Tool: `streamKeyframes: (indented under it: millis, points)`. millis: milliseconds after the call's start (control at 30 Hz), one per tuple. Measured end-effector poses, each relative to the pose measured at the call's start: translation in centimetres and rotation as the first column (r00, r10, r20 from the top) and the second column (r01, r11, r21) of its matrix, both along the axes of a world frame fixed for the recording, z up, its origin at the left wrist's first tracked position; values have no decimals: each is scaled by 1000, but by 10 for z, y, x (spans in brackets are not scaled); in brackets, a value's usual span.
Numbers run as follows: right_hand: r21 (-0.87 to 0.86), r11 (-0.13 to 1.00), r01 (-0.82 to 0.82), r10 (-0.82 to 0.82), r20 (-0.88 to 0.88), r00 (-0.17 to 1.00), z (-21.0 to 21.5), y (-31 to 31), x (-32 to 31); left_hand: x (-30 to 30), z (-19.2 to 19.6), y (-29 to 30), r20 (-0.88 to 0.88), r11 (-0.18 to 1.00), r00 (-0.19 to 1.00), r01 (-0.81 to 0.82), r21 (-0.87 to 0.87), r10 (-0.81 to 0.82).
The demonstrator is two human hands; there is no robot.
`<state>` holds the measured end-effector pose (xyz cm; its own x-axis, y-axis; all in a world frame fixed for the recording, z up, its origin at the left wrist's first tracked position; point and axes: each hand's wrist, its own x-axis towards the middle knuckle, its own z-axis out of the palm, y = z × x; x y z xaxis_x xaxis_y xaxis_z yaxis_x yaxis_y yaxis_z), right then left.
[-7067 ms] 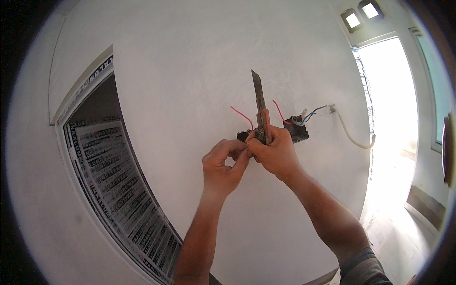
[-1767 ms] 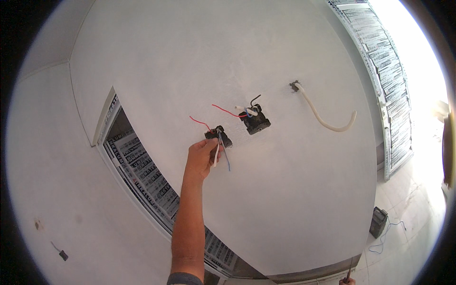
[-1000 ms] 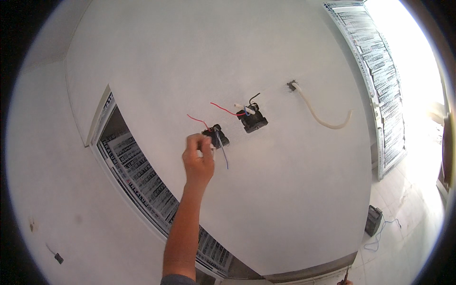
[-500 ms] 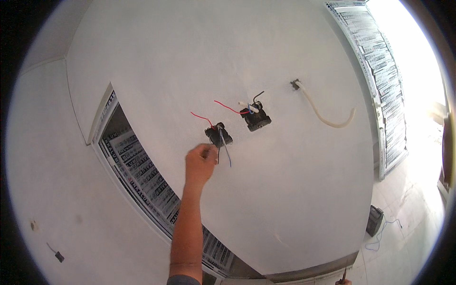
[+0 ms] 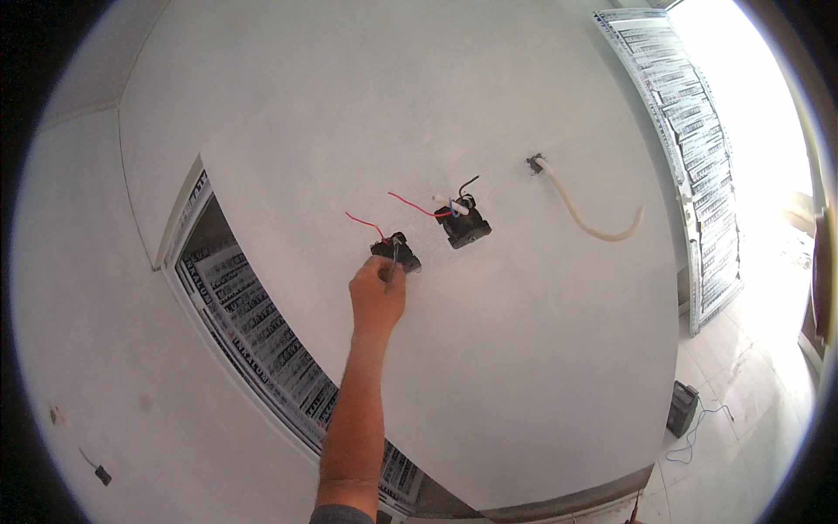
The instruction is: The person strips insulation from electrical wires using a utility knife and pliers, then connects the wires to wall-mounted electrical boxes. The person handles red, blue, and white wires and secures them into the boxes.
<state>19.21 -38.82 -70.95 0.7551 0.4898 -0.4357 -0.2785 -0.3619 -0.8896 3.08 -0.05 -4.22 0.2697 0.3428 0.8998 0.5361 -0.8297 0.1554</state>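
My left hand (image 5: 381,293) is raised to the left wall box (image 5: 406,258), a black recessed electrical box in the white wall. Its fingers are pinched round thin wires (image 5: 395,251) that come out of the box; my fingers cover their lower ends. A red wire (image 5: 365,222) sticks out of the same box, up and to the left, free of my hand. Only a sliver of my right hand (image 5: 635,522) shows at the lower edge. It holds a slim, dark reddish tool (image 5: 636,506) pointing up, whose kind I cannot make out.
Right of it is a second black wall box (image 5: 464,229) with red, black, blue and white wires. Farther right, a cream conduit (image 5: 572,208) hangs from a hole. A film-covered window frame (image 5: 253,306) lies left, an open film-covered panel (image 5: 690,131) right. A dark case (image 5: 683,409) with blue cord stands on the tiles.
My left hand has moved slightly up and right and closed on the wires that hung below the left box. My right hand has dropped almost out of view.
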Motion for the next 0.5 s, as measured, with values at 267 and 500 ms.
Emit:
streamKeyframes:
  millis: [267, 500]
  points:
    - [9, 1000, -23, 23, -2, 1000, -11, 3, -3, 13, 2, -6, 116, 985, 984, 118, 124, -133]
    - [5, 997, -73, 72, 32, 997, -26, 10, 3, 15, 1, 19, 31, 968, 999, -16, 249, 9]
